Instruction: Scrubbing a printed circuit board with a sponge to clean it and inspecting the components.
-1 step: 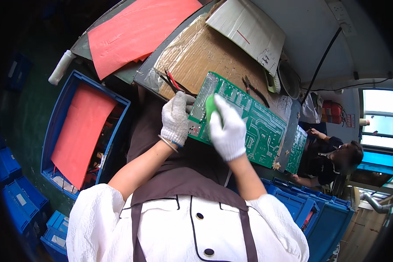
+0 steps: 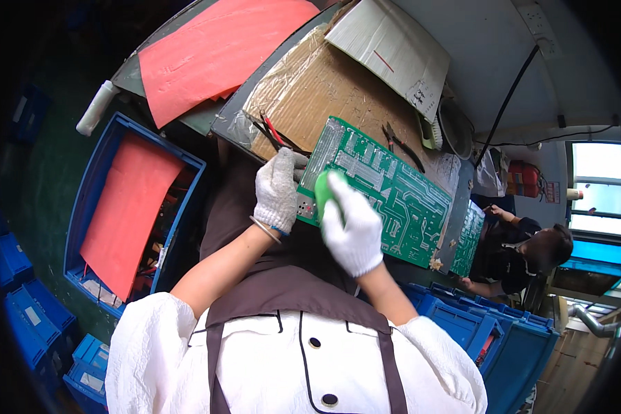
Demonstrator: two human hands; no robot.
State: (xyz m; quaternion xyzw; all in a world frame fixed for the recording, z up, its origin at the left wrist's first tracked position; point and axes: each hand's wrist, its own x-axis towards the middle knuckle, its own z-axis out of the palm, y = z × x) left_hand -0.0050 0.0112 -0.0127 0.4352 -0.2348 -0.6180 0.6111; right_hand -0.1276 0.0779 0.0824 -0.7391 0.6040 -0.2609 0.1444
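Blue crates [image 2: 38,314]: standing along the left side, on the dark green floor [image 2: 48,186].
Pale cylinder [image 2: 97,108]: pointing outward, just beyond the far end of the blue bin.
Blue bin [image 2: 164,140]: sitting left of the person's legs, carrying a red sheet [image 2: 127,214] over dark contents too shadowed to tell.
Pinkish-red sheets [image 2: 221,55]: lying far left, overlapping on a separate surface.
Red-handled tool [image 2: 272,130]: lying at the left part of the table [image 2: 229,123], just beyond the left hand.
Left hand [image 2: 276,190]: wearing a white knit glove, clamping with bent fingers on the left edge of the circuit board.
Cardboard [image 2: 290,83]: covering much of the table, partly showing taped edges.
Green pad [image 2: 322,193]: touching the left part of the circuit board.
Right hand [image 2: 352,224]: wearing a white glove, closing on the green pad, pressing down on the board.
Circuit board [image 2: 414,207]: lying at the near edge of the table, between the left hand and a second board, showing silvery traces.
White panel [image 2: 393,52]: leaning at the far side.
Dark pliers [image 2: 408,147]: resting with jaws apart, just beyond the circuit board.
Second board [image 2: 470,238]: lying to the right, near a co-worker [image 2: 524,252] in dark clothes.
Blue containers [image 2: 507,341]: standing near right, below table height.
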